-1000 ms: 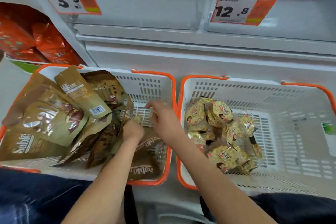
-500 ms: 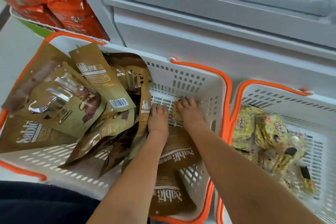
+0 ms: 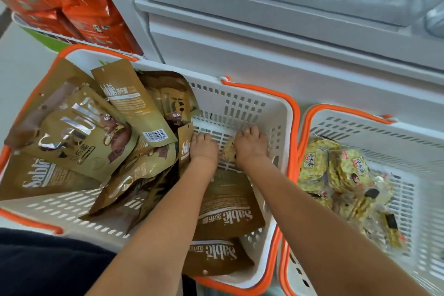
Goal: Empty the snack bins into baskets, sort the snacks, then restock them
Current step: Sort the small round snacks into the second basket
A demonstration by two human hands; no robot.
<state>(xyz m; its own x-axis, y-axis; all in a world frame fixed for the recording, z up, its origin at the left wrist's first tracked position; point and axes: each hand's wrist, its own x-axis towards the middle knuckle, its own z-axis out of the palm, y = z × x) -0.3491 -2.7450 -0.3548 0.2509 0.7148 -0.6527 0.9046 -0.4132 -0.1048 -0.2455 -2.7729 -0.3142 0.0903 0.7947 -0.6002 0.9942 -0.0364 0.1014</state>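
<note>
Left basket [image 3: 242,101]: brown Sable pouches [image 3: 79,132] heaped at its left side. Left hand [image 3: 203,149], fingers flat on floor; right hand [image 3: 251,146] curled on round yellow snack pack [image 3: 227,151]. Right basket [image 3: 355,125]: yellow snack packs [image 3: 336,173]. Orange bags [image 3: 72,0] shelved beyond.

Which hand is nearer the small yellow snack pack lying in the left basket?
Right. The right hand touches the snack pack; the left hand rests just left of it.

"Sable" in white script is legible on the brown pouches [image 3: 225,216] in the left basket [image 3: 240,103], at 6, 9 and 11 o'clock. One pouch carries a barcode [image 3: 155,135]; its digits are unreadable. Red-labelled Chinese characters mark the yellow packets [image 3: 336,170] at 3 o'clock.
</note>
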